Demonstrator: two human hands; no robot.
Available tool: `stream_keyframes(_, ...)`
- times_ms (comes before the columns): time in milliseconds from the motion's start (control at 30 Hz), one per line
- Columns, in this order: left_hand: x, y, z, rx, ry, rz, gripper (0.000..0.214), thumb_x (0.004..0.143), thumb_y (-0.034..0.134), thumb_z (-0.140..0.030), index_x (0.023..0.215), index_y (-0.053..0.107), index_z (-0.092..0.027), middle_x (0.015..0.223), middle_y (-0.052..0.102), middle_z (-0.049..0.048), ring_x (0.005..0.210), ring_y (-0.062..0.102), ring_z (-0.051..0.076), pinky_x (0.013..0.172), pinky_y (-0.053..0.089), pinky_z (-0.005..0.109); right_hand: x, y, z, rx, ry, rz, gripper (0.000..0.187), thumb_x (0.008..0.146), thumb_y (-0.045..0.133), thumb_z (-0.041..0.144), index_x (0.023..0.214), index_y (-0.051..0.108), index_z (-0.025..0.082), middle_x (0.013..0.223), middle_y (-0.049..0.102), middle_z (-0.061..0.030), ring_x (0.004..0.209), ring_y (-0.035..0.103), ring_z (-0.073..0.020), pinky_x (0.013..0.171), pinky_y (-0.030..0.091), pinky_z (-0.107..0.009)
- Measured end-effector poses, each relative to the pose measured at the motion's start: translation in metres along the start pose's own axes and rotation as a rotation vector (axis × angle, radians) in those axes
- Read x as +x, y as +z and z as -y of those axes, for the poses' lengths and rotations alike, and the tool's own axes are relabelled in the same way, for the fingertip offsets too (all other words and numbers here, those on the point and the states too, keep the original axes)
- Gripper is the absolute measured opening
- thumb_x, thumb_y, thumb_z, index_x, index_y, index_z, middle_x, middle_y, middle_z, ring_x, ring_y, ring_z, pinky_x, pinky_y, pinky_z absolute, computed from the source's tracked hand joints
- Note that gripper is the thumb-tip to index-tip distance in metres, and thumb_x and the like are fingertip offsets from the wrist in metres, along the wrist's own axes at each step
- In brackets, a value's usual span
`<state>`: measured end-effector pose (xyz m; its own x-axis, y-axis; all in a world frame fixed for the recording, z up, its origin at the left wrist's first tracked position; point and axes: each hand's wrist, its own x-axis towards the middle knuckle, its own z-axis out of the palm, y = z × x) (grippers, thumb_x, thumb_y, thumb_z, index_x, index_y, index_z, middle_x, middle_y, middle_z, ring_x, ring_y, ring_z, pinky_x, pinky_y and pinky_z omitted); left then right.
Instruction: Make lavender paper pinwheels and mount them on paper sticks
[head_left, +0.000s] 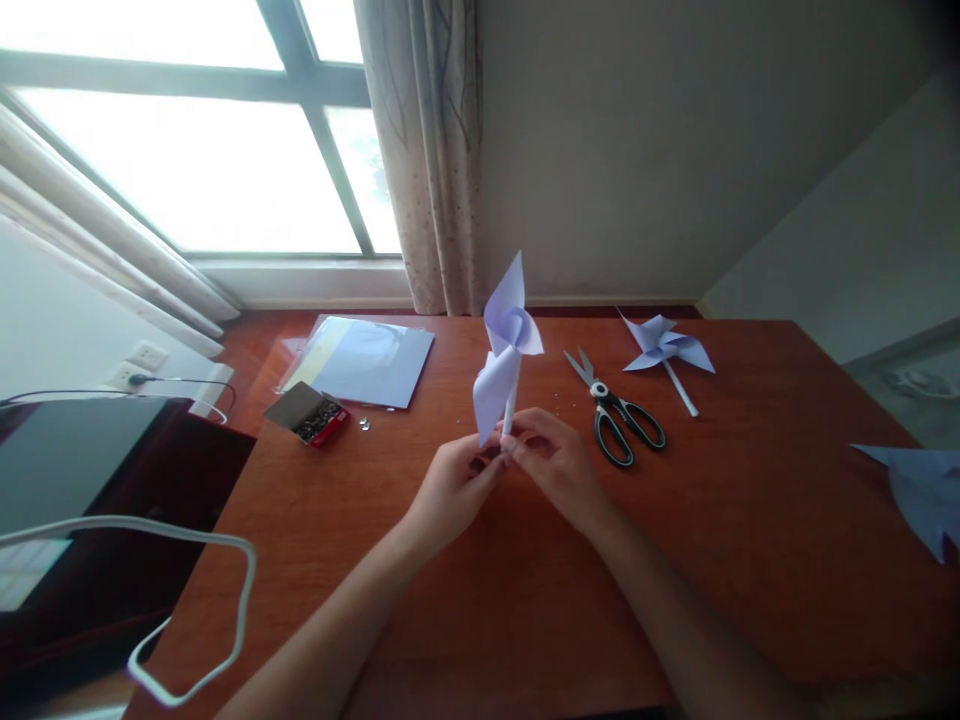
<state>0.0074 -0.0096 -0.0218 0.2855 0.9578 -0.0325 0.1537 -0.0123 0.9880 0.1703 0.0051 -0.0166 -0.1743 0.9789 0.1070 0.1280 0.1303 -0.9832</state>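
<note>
A white paper pinwheel (504,345) stands upright over the middle of the table, its blades curled in toward the centre. My right hand (559,462) pinches the lower end of its rolled paper stick between thumb and fingers. From the other side, my left hand (457,487) closes on the same stick end, fingertips meeting those of the right. Just right of my right hand lies a pair of black-handled scissors (616,405), blades apart. Another paper pinwheel (664,347) with a stick rests farther back on the right.
A red box of small metal pieces (324,420) sits open at the left, with small shiny bits (364,424) beside it. Behind it is a plastic-sleeved stack of paper (375,362). More folded paper (926,485) lies at the right edge. A white cable (247,590) loops at lower left.
</note>
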Motion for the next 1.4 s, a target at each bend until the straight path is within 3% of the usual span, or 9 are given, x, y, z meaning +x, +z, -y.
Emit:
stream_keyframes(333,-0.002,0.000,-0.008,0.327,0.116,-0.082,0.018,0.090,0.057,-0.026,0.076,0.065,-0.018,0.071,0.063,0.0002,0.064,0.054,0.015,0.061,0.041,0.024,-0.001,0.002,0.004,-0.124,-0.111,0.027,0.011,0.090,0.060,0.024,0.087,0.070,0.019,0.093,0.069,-0.0049,0.084,0.065,-0.0181,0.074,0.053,-0.029)
stream_keyframes(533,-0.004,-0.001,-0.012,0.430,0.150,-0.078,0.019,0.093,0.055,-0.029,0.082,0.067,-0.019,0.073,0.066,0.0025,0.065,0.057,0.016,0.063,0.043,0.025,-0.001,-0.003,0.000,0.076,0.062,0.063,0.021,0.091,0.062,0.038,0.092,0.073,0.020,0.088,0.072,-0.0037,0.079,0.067,-0.0186,0.072,0.055,-0.030)
stream_keyframes(700,-0.009,-0.006,-0.019,0.463,0.257,-0.256,0.018,0.095,0.052,-0.023,0.084,0.067,-0.021,0.078,0.070,0.0043,0.070,0.063,0.017,0.066,0.048,0.027,-0.007,-0.010,-0.012,0.180,0.181,0.017,0.028,0.087,0.066,0.047,0.089,0.073,0.020,0.079,0.073,-0.0047,0.071,0.066,-0.0193,0.065,0.054,-0.030)
stream_keyframes(800,-0.013,-0.008,-0.022,0.467,0.418,-0.424,0.014,0.090,0.057,-0.015,0.096,0.067,-0.021,0.089,0.071,0.0054,0.077,0.065,0.018,0.071,0.052,0.028,-0.012,-0.008,-0.013,0.232,0.233,0.072,0.029,0.087,0.067,0.049,0.089,0.073,0.021,0.078,0.071,-0.0037,0.070,0.063,-0.0183,0.064,0.053,-0.029)
stream_keyframes(900,-0.016,-0.007,-0.023,0.623,0.605,-0.497,0.035,0.085,0.061,-0.010,0.117,0.065,-0.022,0.109,0.071,0.0094,0.098,0.066,0.024,0.088,0.054,0.036,-0.016,-0.001,-0.010,0.254,0.234,0.165,0.029,0.088,0.066,0.050,0.089,0.072,0.021,0.077,0.068,-0.0021,0.069,0.061,-0.0174,0.064,0.052,-0.029)
stream_keyframes(1000,-0.017,-0.004,-0.024,0.802,0.666,-0.464,0.057,0.085,0.062,-0.014,0.140,0.052,-0.018,0.134,0.064,0.0164,0.125,0.057,0.031,0.106,0.046,0.045,-0.019,0.003,-0.010,0.238,0.201,0.228,0.031,0.090,0.064,0.051,0.086,0.071,0.021,0.077,0.067,-0.0019,0.069,0.060,-0.0175,0.065,0.050,-0.029)
stream_keyframes(1100,-0.017,0.001,-0.023,0.923,0.657,-0.361,0.067,0.088,0.061,-0.021,0.151,0.039,-0.011,0.149,0.052,0.0225,0.143,0.042,0.034,0.116,0.037,0.049,-0.022,0.005,-0.013,0.218,0.163,0.247,0.034,0.091,0.062,0.053,0.087,0.070,0.019,0.081,0.067,-0.0034,0.073,0.059,-0.0190,0.067,0.049,-0.031)
stream_keyframes(1233,-0.018,0.005,-0.021,1.006,0.613,-0.206,0.065,0.093,0.057,-0.031,0.150,0.040,-0.007,0.158,0.039,0.0249,0.149,0.033,0.036,0.118,0.033,0.051,-0.025,0.005,-0.018,0.149,0.078,0.225,0.034,0.092,0.059,0.049,0.079,0.066,0.019,0.076,0.065,-0.0032,0.069,0.056,-0.0187,0.063,0.046,-0.030)
stream_keyframes(1400,-0.019,0.007,-0.021,1.071,0.556,-0.179,0.062,0.094,0.057,-0.039,0.147,0.046,-0.010,0.160,0.038,0.0227,0.150,0.030,0.039,0.121,0.022,0.057,-0.026,0.006,-0.018,0.068,0.073,0.231,0.013,0.086,0.059,0.024,0.088,0.070,0.017,0.072,0.065,-0.0019,0.071,0.059,-0.0194,0.070,0.048,-0.031)
